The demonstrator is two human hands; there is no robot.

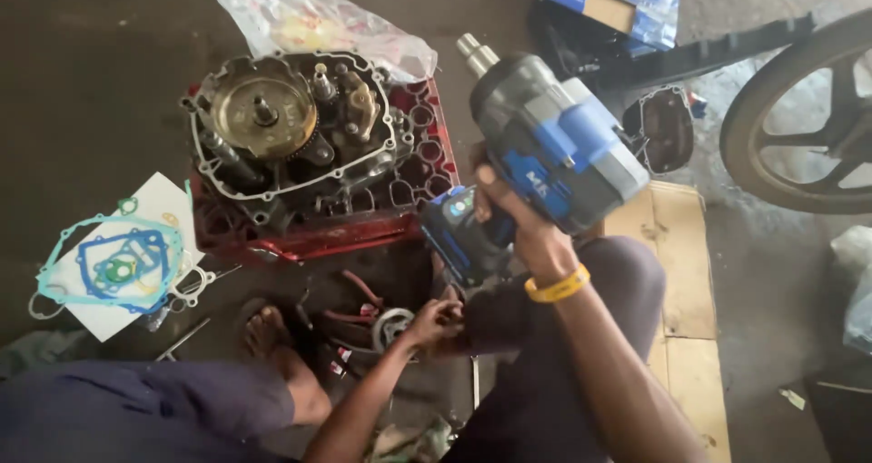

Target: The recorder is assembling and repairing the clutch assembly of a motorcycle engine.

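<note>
The supporting surface is a dark, stained concrete floor (pixel 109 82). Resting directly on it: a red plastic crate (pixel 318 231) at centre; a white sheet of card carrying teal and blue gaskets (pixel 118 259) just left of the crate; a crumpled clear plastic bag (pixel 309 18) behind the crate; a blue cardboard box (pixel 613 0) at the far side; a pale wooden board (pixel 686 281) to the right; a black spoked wheel (pixel 804 109) at the right edge. Small metal parts, possibly tools (pixel 186 336), lie near the card
</note>
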